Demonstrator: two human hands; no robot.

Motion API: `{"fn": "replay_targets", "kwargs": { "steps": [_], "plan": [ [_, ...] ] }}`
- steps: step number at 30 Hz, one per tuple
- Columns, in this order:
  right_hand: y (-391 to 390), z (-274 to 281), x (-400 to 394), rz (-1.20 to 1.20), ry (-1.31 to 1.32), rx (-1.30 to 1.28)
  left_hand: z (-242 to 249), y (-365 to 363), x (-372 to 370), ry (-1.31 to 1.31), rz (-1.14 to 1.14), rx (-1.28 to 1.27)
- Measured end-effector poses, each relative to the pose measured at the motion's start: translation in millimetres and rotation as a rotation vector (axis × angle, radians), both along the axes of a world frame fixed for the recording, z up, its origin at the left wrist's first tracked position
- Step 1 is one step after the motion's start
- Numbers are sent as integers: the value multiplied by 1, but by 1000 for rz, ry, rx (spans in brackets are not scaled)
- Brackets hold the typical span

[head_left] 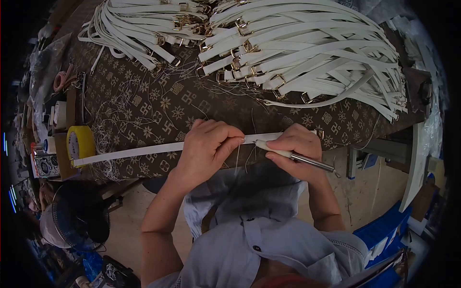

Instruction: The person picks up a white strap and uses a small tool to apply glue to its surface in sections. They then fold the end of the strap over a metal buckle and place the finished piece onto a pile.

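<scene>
A narrow white strap [137,152] lies across the patterned cloth, with a gold buckle [320,133] at its right end. My left hand [206,148] is closed on the strap near its middle, thumb and forefinger pinched together. A pale thread [238,152] hangs at those fingertips. In my right hand [298,148] is a pen-shaped tool [311,162] with a cream grip and a metal shaft. Its tip points left at the strap, just short of my left fingertips. The part of the strap behind both hands is hidden.
Large heaps of white buckled straps [307,53] cover the far side of the brown patterned cloth [139,108]. Loose threads are scattered at the left. A roll of yellow tape [80,143] stands by the strap's left end. A black fan [81,216] is below the table edge.
</scene>
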State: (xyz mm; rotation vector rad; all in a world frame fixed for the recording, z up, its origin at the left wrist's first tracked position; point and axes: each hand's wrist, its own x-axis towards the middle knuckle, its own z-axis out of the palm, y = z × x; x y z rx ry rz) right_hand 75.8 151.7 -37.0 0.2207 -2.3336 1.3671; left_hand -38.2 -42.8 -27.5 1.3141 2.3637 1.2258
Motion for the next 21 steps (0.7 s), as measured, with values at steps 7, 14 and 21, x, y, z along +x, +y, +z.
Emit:
{"fn": "replay_targets", "kwargs": {
  "steps": [7, 14, 21],
  "plan": [
    [-6, -5, -3, 21, 25, 95, -3, 1, -1, -3, 2, -25],
    [-7, -5, -4, 9, 22, 134, -3, 2, -1, -20, -5, -10],
    [-7, -3, -4, 8, 11, 140, -3, 1, -1, -4, -8, -9]
  ]
}}
